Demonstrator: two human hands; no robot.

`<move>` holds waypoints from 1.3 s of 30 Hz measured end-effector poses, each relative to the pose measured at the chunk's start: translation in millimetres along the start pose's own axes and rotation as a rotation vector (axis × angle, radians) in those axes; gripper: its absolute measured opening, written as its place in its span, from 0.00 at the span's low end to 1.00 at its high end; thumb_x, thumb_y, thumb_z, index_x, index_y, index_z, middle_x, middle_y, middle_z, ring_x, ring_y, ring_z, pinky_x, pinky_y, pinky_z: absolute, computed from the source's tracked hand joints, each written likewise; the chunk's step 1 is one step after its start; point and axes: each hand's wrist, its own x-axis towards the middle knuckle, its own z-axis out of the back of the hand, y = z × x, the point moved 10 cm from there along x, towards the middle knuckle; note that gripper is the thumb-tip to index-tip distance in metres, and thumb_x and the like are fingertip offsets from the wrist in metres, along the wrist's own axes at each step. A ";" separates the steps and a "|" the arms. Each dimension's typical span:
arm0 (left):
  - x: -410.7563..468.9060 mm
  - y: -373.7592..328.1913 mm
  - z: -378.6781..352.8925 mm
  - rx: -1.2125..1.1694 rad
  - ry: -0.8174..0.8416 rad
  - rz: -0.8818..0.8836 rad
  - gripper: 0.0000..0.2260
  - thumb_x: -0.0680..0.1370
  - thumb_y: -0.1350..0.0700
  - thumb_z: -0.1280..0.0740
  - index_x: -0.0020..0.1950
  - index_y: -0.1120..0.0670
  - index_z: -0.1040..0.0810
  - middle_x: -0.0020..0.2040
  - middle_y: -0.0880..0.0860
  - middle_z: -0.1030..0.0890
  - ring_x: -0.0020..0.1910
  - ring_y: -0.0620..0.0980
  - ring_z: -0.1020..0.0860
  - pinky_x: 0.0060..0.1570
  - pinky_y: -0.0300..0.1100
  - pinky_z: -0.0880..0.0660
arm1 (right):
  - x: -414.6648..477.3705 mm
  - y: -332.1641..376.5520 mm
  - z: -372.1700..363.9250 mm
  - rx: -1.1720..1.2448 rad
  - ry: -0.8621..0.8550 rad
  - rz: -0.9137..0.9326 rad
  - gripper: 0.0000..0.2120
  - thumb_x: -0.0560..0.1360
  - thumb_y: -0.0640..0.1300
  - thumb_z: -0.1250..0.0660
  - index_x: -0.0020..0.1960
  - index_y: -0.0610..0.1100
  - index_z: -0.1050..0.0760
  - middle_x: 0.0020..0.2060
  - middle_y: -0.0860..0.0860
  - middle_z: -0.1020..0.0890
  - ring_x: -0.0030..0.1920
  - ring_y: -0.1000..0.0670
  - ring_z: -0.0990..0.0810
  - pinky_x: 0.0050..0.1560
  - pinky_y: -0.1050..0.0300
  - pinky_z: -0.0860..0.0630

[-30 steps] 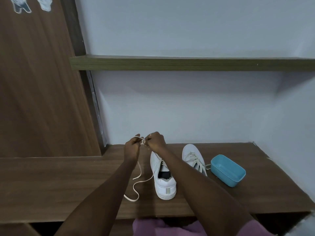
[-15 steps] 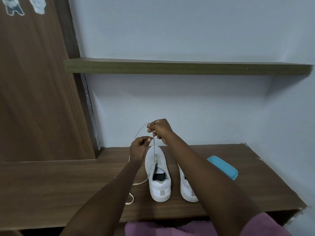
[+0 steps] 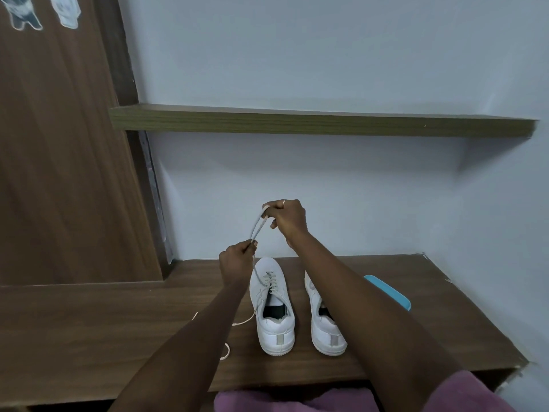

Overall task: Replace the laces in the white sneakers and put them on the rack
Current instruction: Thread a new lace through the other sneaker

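Above the left sneaker [image 3: 271, 304] on the bench [image 3: 89, 322], your right hand [image 3: 286, 217] and left hand [image 3: 237, 263] each pinch the lace [image 3: 256, 228]. Pull unevenly and you could leave one end short.

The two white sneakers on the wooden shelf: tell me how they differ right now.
1. The left white sneaker shows in full; the right white sneaker is partly hidden behind the right forearm.
2. A pale lace rises from the left sneaker, pinched by the left hand and the right hand; neither hand touches the right sneaker.

Both stand upright, heels toward the camera, each with a grey heel tab.
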 end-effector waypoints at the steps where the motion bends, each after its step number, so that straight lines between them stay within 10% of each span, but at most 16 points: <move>1: 0.9 6.9 3.8 0.063 -0.009 0.011 0.12 0.79 0.55 0.36 0.44 0.59 0.17 0.38 0.58 0.17 0.37 0.53 0.24 0.35 0.38 0.38 | 1.0 0.3 6.4 0.018 -0.040 0.010 0.07 0.71 0.34 0.34 0.43 0.36 0.17 0.37 0.49 0.17 0.24 0.51 0.26 0.31 0.65 0.27; 9: 7.9 57.4 24.7 0.306 -0.012 0.098 0.10 0.78 0.61 0.38 0.47 0.63 0.17 0.41 0.62 0.18 0.37 0.53 0.26 0.37 0.40 0.39 | 3.9 -32.1 32.5 0.357 -0.178 -0.166 0.08 0.73 0.33 0.35 0.40 0.41 0.19 0.35 0.45 0.18 0.27 0.52 0.27 0.24 0.64 0.39; 23: 6.4 149.0 34.6 0.280 -0.036 0.409 0.08 0.75 0.61 0.34 0.47 0.61 0.16 0.43 0.65 0.18 0.46 0.64 0.20 0.44 0.47 0.26 | 15.2 -57.8 65.1 0.593 -0.216 -0.212 0.09 0.75 0.30 0.35 0.38 0.39 0.23 0.33 0.47 0.22 0.28 0.54 0.24 0.29 0.66 0.25; 32: 7.8 58.8 -16.4 0.053 0.252 0.050 0.23 0.74 0.70 0.40 0.69 0.60 0.29 0.67 0.57 0.26 0.66 0.55 0.28 0.67 0.45 0.34 | 14.7 -53.5 23.2 0.160 0.048 -0.126 0.10 0.76 0.28 0.40 0.39 0.34 0.23 0.39 0.45 0.21 0.33 0.50 0.21 0.41 0.61 0.19; 39: 8.5 -4.2 -52.5 -0.428 0.343 0.119 0.12 0.80 0.58 0.41 0.49 0.57 0.18 0.46 0.54 0.17 0.48 0.50 0.19 0.54 0.45 0.26 | 3.2 -47.7 -6.1 -0.061 0.108 0.030 0.05 0.70 0.30 0.30 0.42 0.38 0.21 0.34 0.45 0.19 0.32 0.53 0.20 0.38 0.68 0.22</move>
